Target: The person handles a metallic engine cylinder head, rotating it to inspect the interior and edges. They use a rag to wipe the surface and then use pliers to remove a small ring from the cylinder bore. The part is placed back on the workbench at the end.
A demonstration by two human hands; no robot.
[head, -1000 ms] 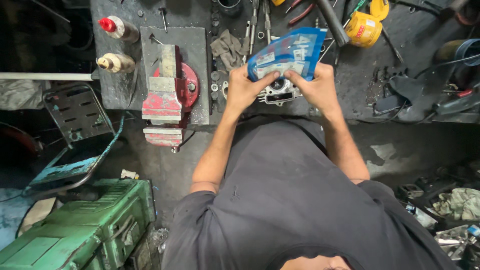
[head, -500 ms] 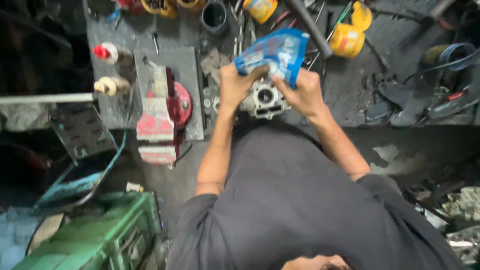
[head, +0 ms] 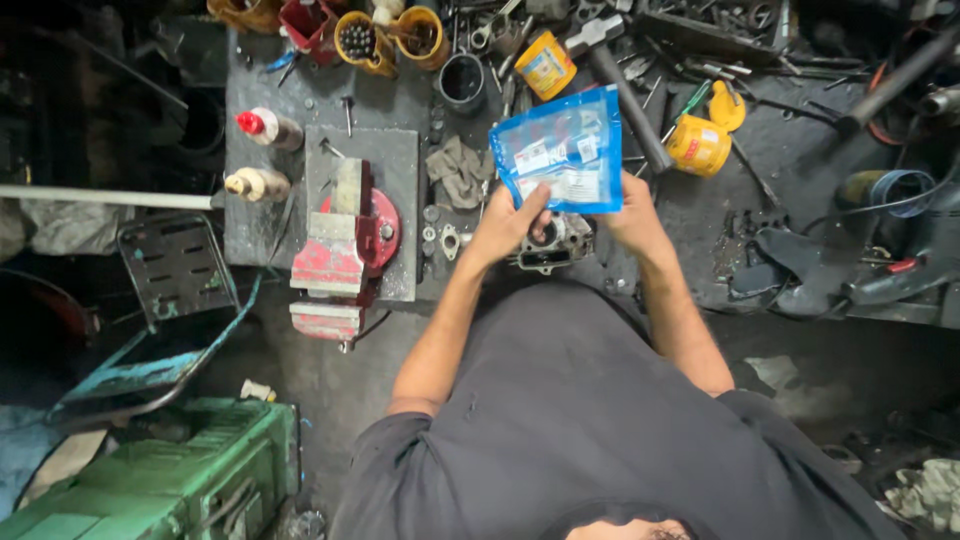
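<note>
a person at a cluttered workbench (head: 300, 110) holds a blue plastic packet (head: 560, 150) up over the bench with both hands. the left hand (head: 507, 225) grips the packet's lower left edge, thumb laid across the front; the right hand (head: 632, 215) is closed on its lower right corner. the packet is flat, tilted slightly, its pale label facing the camera. directly beneath it, between the wrists, a small grey metal engine part (head: 553, 243) sits on the bench edge, partly hidden by the left hand; whether either hand touches it cannot be told.

to the left, a red bench vise (head: 345, 250) is mounted on a grey steel plate (head: 390, 160), with two squeeze bottles just beside it, one red-capped (head: 268, 128) and one tan-capped (head: 256, 184). a crumpled grey rag (head: 460, 170) and a few loose gaskets (head: 440, 238) lie between the vise and the left hand. behind the packet stand a yellow tin (head: 545, 65), a black cup (head: 462, 80) and a hammer (head: 620, 80); a yellow oil can (head: 700, 143) is near the right hand. a green case (head: 190, 480) rests on the floor at lower left.
</note>
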